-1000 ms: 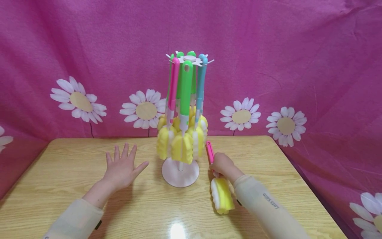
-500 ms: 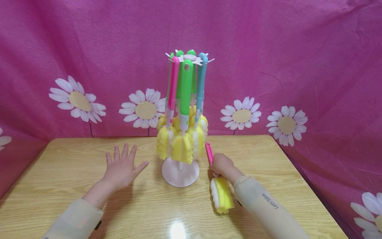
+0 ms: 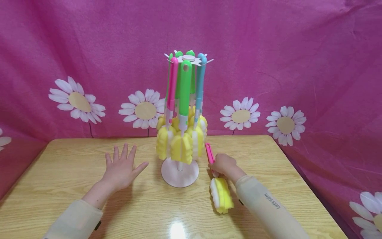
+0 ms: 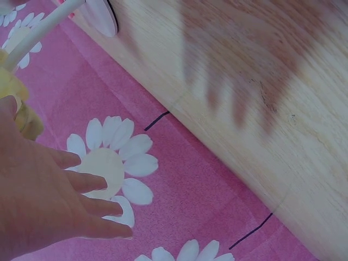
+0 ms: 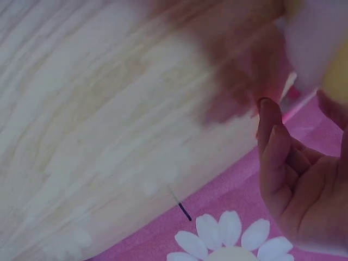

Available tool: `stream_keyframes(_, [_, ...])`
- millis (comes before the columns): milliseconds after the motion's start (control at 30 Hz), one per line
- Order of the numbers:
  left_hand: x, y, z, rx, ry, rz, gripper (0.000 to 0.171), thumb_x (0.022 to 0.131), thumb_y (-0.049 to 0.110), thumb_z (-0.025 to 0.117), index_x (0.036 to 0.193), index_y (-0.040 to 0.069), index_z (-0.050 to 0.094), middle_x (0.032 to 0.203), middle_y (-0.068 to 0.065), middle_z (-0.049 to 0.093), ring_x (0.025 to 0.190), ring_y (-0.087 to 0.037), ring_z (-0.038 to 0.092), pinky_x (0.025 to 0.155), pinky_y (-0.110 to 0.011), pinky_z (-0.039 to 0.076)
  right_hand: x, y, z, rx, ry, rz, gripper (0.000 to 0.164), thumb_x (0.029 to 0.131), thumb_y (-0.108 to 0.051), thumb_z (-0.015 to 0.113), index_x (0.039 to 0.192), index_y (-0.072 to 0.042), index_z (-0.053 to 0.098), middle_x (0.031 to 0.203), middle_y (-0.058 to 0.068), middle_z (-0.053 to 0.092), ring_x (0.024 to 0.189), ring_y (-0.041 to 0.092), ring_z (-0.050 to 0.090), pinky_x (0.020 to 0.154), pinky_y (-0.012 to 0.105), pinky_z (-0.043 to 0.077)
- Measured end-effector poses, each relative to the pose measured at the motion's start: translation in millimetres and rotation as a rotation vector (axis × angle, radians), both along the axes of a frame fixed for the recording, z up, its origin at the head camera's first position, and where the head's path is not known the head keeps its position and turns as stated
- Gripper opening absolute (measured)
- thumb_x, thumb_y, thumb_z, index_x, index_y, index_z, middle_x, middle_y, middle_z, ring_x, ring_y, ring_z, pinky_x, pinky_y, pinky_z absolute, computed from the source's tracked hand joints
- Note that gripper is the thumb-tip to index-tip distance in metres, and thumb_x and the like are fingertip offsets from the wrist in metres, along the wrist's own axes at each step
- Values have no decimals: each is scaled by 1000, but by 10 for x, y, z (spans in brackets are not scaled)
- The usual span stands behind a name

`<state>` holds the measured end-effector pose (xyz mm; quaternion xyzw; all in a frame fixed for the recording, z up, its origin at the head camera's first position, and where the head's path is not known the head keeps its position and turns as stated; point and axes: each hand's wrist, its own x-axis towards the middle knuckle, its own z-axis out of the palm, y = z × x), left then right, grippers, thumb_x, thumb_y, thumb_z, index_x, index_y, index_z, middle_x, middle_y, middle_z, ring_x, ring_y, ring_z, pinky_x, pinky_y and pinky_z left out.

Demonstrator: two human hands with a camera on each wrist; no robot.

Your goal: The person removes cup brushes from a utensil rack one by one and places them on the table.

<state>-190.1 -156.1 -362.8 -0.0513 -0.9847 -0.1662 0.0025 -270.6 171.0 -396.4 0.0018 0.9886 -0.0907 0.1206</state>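
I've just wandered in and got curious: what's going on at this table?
A person is at a light wood-grain table. Their right hand holds a pink-handled brush with a yellow-and-white sponge head, to the right of a round-based white stand. Green-, pink- and blue-handled sponge brushes hang around that stand. The left hand is spread out on the stand's other side, holding nothing. I can't tell whether the held brush touches the table.
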Motion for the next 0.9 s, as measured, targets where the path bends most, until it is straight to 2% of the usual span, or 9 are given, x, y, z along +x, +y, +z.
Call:
stream_keyframes(100, [0,1,-3,3,2,-2,86,92,61,37,147,-3,21,150,-35,10,135,-59,-2,102,-74,-4,-25,39,95,-9,23,2,34,88,-40,59,72,-10,59,71,3,60,68,19,55,59,35,43])
stream_keyframes(200, [-3,0,-15,1,-1,-2,87,92,62,37,147,-3,20,150,-35,9,135,-59,-2,102,-74,-3,-47,69,253,-64,96,10,32,87,-39,59,74,-9,59,72,3,58,67,18,52,56,33,40])
stream_keyframes(400, [-11,0,-29,-2,-2,1,88,91,64,35,147,-2,19,151,-34,9,135,-59,-3,102,-74,-4,-60,101,611,-266,332,21,31,90,-34,57,75,-7,60,61,0,48,58,14,44,51,26,34])
stream_keyframes(567, [-12,-8,-29,-1,4,-1,88,91,64,35,147,-2,20,150,-34,9,135,-59,-3,102,-74,-4,-21,72,849,-449,489,39,33,93,-34,55,85,-4,63,68,6,58,62,16,51,55,26,39])
stream_keyframes(767, [-12,-12,-33,-8,6,-2,88,91,64,35,147,-2,20,150,-34,10,135,-59,-2,102,-74,-3,57,-26,1025,-653,551,70,37,95,-39,50,82,-5,59,68,6,51,61,17,45,55,28,38])
stream_keyframes(900, [-6,-9,-22,0,-2,-1,88,91,64,35,147,-2,19,150,-34,9,135,-59,-3,102,-74,-5,113,-129,1112,-779,566,107,37,99,-34,43,93,-2,61,82,15,59,73,20,52,62,27,46])
